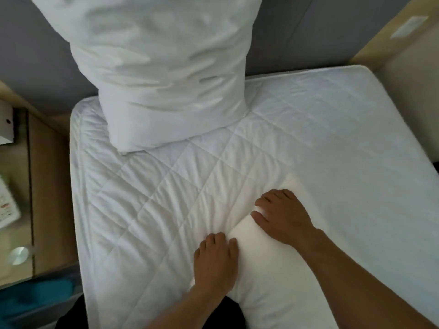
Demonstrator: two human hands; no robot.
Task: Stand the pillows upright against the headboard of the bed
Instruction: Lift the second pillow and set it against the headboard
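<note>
One white pillow stands upright on the quilted white mattress, leaning back against the grey headboard on the left side. A second white pillow lies flat on the mattress close to me, at the lower middle. My left hand grips this pillow's left edge, fingers curled onto it. My right hand presses on the pillow's far corner with fingers spread and bent over the fabric. Both forearms reach in from the bottom of the view.
A wooden bedside table with a glass top stands left of the bed, bearing a printed card and a round metal disc. Something blue lies below it. A beige wall panel borders the bed's right side.
</note>
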